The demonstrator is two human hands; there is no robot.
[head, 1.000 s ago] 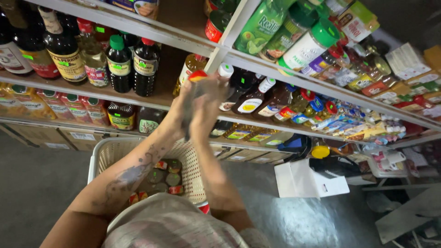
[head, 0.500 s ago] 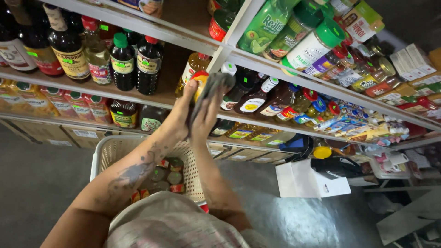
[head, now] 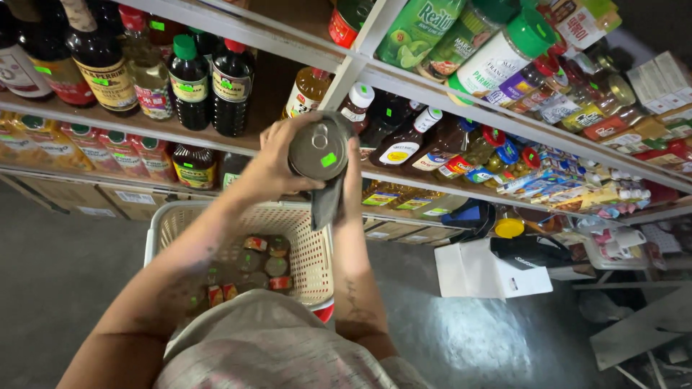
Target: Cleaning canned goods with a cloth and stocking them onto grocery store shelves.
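Near the middle of the frame, just above centre, the left hand (head: 270,167) has its fingers curled round the side of a round metal can (head: 318,151), thumb and fingertips wrapped on its rim so the shiny lid with its pull ring faces up; a small green sticker sits on the lid. The right hand (head: 351,189) comes up from below on the can's right side, fingers pressed narrow around a dark grey cloth (head: 328,203) that hangs limp under the can and touches it. Lower left of centre stands a cream plastic basket (head: 317,252) with perforated walls, more small cans lying at its bottom. Across the upper half run white metal shelves (head: 404,79) packed with glass bottles of dark sauce (head: 231,79) at upper left and green-capped plastic jars at upper right.
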